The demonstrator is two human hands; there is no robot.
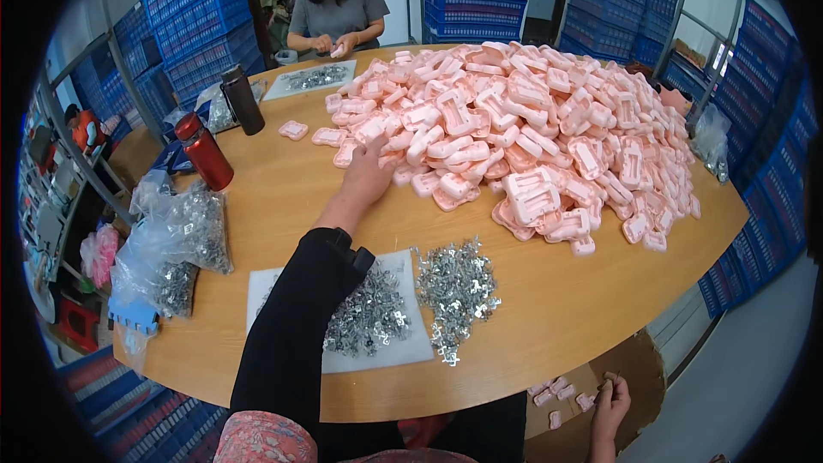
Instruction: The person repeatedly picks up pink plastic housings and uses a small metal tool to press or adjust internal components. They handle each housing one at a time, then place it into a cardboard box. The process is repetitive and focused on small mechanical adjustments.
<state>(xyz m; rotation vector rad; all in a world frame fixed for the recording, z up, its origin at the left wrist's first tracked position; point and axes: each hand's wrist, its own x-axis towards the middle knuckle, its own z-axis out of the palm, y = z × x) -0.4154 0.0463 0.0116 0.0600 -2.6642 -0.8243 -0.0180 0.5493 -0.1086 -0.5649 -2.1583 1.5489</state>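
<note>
My left hand (367, 176) reaches across the table to the near left edge of a big heap of pink plastic casings (514, 111). Its fingertips close round one pink casing (371, 130), partly covered by the hand. Down at the lower right, beyond the table edge, my right hand (609, 405) hangs over an open cardboard box (639, 377). Its fingers are curled together, and whatever they hold is too small to make out. Several pink casings (561, 390) lie in that box.
Under my left forearm lies a white foam sheet (416, 351) with small metal pieces (369, 317); more metal pieces (454, 291) sit beside it. Left are plastic bags of metal parts (201, 231), a red flask (204, 153) and a dark bottle (243, 101). A co-worker (337, 9) sits opposite.
</note>
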